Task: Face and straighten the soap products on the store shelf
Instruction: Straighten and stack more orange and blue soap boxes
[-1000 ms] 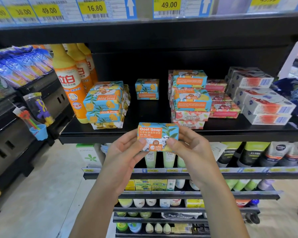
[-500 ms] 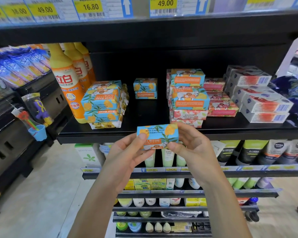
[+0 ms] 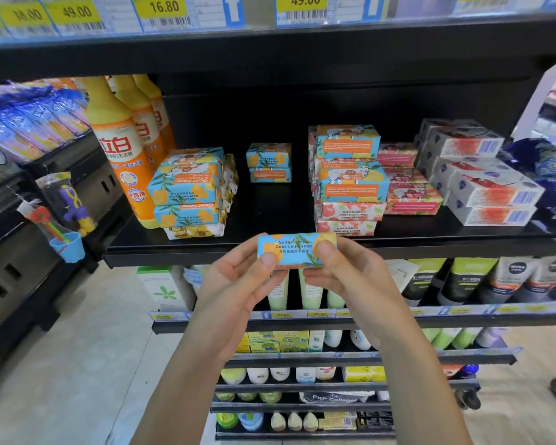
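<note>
Left hand (image 3: 235, 284) and right hand (image 3: 353, 277) pinch the soap bar (image 3: 297, 253); pushed in carelessly, it could topple the crooked soap stack (image 3: 188, 191)

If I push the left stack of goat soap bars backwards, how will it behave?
The left stack of goat soap bars looks unevenly piled, so upper bars may slide off. Their wrappers seem smooth, probably slippery. Each bar keeps crisp edges, so likely stiff.

On shelf (image 3: 286, 216), left to right: bottles (image 3: 119, 155), soap stack (image 3: 190, 191), two bars (image 3: 269, 162) at rear centre, taller soap stack (image 3: 350, 178), boxes (image 3: 485, 187). Before shelf edge, one soap bar (image 3: 297, 252) between left hand (image 3: 238, 290) and right hand (image 3: 350, 277). Tubes (image 3: 310, 290) on lower shelf (image 3: 463, 319) behind.
</note>
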`<move>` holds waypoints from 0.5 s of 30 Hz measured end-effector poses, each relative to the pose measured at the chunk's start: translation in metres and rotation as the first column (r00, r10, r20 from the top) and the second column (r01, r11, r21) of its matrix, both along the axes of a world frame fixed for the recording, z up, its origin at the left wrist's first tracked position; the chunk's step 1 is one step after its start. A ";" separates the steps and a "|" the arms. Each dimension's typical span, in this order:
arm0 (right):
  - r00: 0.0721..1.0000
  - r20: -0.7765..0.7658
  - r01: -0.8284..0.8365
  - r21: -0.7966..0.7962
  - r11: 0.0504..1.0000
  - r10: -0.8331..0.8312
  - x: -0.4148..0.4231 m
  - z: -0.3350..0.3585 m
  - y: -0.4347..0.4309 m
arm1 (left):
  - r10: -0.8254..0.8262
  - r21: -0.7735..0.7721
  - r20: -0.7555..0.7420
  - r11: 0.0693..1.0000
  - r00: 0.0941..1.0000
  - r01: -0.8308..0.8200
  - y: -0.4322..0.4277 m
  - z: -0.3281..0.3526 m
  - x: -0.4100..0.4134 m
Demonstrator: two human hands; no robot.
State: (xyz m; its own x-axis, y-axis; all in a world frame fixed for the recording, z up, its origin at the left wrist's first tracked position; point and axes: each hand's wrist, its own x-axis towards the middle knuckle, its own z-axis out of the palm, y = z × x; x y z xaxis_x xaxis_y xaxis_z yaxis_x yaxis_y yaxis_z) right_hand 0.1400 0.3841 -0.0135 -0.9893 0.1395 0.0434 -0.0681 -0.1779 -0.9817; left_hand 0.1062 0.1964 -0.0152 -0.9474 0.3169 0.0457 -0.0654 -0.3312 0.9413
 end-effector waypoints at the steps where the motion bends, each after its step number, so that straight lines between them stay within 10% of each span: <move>1: 1.000 0.003 0.004 -0.006 1.000 -0.004 0.000 0.000 0.000 | 0.005 0.005 0.005 1.000 1.000 -0.005 0.000 0.000 0.001; 15: 0.997 -0.073 0.033 -0.044 0.998 -0.036 0.001 -0.005 0.002 | -0.024 0.085 0.077 0.996 0.997 0.017 0.004 0.007 0.003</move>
